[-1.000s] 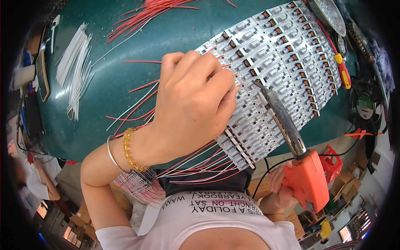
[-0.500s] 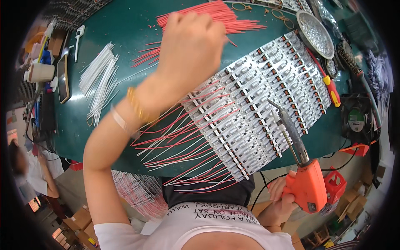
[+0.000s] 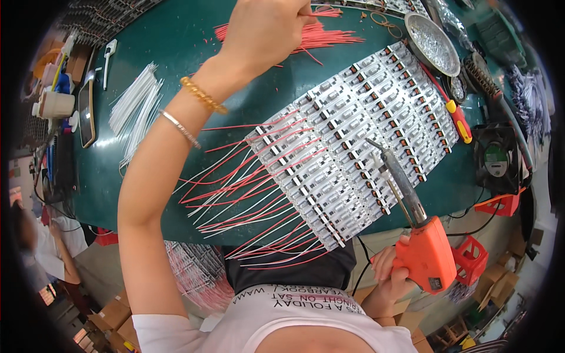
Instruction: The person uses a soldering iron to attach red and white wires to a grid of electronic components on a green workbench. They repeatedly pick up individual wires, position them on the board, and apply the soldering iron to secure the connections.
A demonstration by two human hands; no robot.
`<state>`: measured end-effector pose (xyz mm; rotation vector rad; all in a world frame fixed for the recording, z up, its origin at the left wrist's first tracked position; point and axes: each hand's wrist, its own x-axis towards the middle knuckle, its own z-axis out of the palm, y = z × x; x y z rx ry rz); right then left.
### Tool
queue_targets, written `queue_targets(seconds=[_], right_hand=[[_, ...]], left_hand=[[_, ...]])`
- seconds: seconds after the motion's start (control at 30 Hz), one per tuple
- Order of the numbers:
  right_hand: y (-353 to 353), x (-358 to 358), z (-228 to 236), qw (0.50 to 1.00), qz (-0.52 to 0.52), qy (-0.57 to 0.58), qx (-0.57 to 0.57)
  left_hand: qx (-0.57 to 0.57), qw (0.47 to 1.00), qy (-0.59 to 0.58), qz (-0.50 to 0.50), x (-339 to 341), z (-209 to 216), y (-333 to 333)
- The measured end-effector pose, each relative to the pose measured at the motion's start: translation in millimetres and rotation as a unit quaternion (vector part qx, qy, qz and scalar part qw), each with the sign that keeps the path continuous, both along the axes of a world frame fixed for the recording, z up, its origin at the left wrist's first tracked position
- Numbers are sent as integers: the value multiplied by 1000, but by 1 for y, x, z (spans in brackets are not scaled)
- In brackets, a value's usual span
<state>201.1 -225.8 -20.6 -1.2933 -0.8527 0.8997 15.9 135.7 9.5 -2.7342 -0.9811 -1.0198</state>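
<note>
My left hand (image 3: 262, 32) reaches to the far side of the bench, its fingers pinched on red wires (image 3: 327, 12) whose ends stick out to the right. Below it lies the pile of red wires (image 3: 332, 39), partly hidden by the hand. My right hand (image 3: 391, 275) grips an orange soldering gun (image 3: 426, 253) at the near right. The gun's dark tip points up and left, over the panel of silvery circuit boards (image 3: 347, 135). Red and white wires (image 3: 235, 194) fan out from the panel's left edge, some hanging over the bench's near edge.
White wires (image 3: 136, 109) and a phone (image 3: 87, 115) lie on the left of the green bench. At right are a metal bowl (image 3: 432, 44) of small silvery bits, a red-yellow screwdriver (image 3: 459, 120) and a black fan (image 3: 500, 157). Another person (image 3: 56, 250) sits far left.
My left hand has moved farther away and slightly up, and red wires now show at its fingertips. The soldering gun has shifted slightly left, still in my right hand.
</note>
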Motion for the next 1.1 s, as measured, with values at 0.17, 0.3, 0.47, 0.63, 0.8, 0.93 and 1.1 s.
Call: queue_targets(seconds=[0.17,0.3,0.47,0.63,0.8,0.93,1.1], right_hand=[[6,2,1,1000,24,-1,8],[0,2,1,1000,7,2,9],[-3,6,0,998,51,15,20],[-4,8,0,995,92,5,27],[-11,10,-5,996,88,11,32],[-10,11,-5,995,92,15,28],[-6,12,-3,995,100,22,21]], left_hand=[[-114,988,-105,-8,-10,19,-51],[-267,957,-109,-4,-17,15,-119],[-371,919,-137,16,-25,0,-166],[-317,940,-122,24,-15,-9,-172],[-278,959,-61,15,-17,-11,-170],[-260,965,-39,18,-19,-8,-167],[-265,963,-33,28,-19,-9,-167]])
